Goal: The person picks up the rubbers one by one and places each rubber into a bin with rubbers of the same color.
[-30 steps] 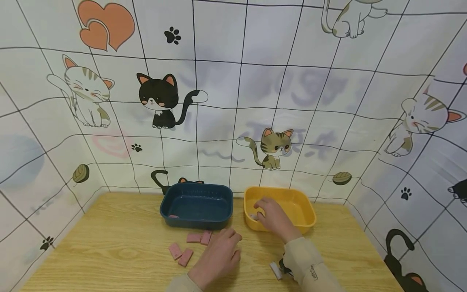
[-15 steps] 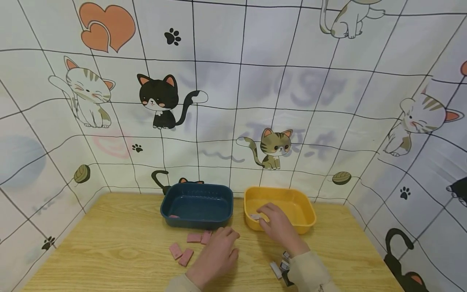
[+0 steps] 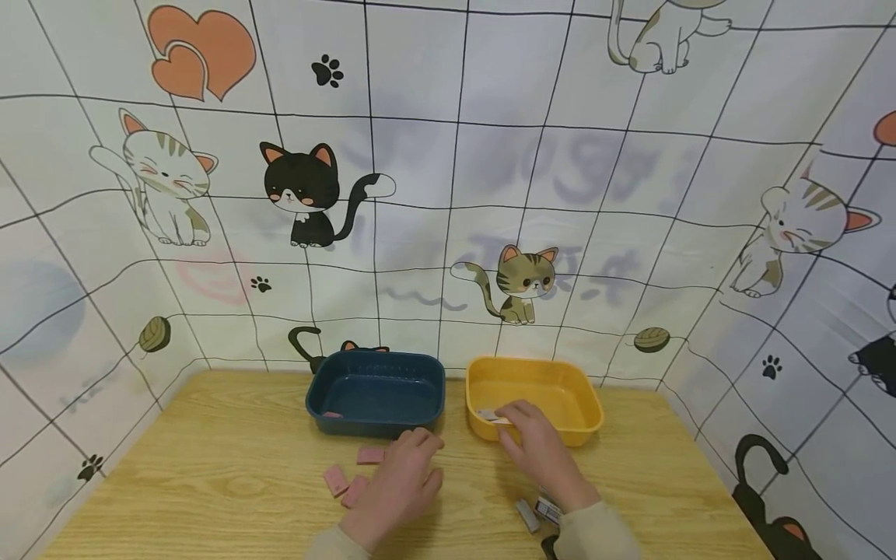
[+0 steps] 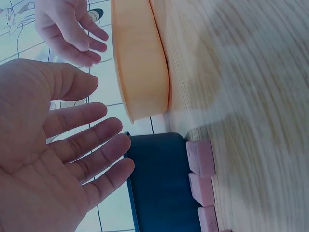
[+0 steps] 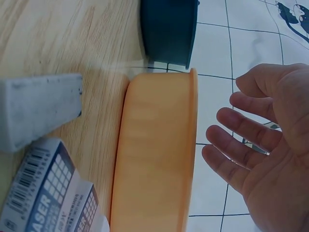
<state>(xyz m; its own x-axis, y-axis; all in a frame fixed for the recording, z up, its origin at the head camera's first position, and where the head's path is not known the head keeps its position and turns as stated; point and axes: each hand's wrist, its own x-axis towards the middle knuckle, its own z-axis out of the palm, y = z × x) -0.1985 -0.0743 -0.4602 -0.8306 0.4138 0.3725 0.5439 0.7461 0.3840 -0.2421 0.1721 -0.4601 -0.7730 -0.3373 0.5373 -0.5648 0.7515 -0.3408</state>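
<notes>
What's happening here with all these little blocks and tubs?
Someone is working bare-handed at a wooden table. Their right hand is over the near side of a yellow tub, which has small pale pieces in it. Their left hand is above the table near a dark blue tub. Both hands are open and holding nothing. Several pink blocks lie before the blue tub; a white block and wrapped blocks sit before the yellow one.

— Trays?
— Blue tray (image 3: pixel 378 427) and yellow tray (image 3: pixel 589 424), at the far edge of the table (image 3: pixel 210 467).
— Hands?
— Left hand (image 3: pixel 399 482) beside pink blocks (image 3: pixel 336 481), before the blue tray's near edge; right hand (image 3: pixel 542 451) over the yellow tray's near edge.
</notes>
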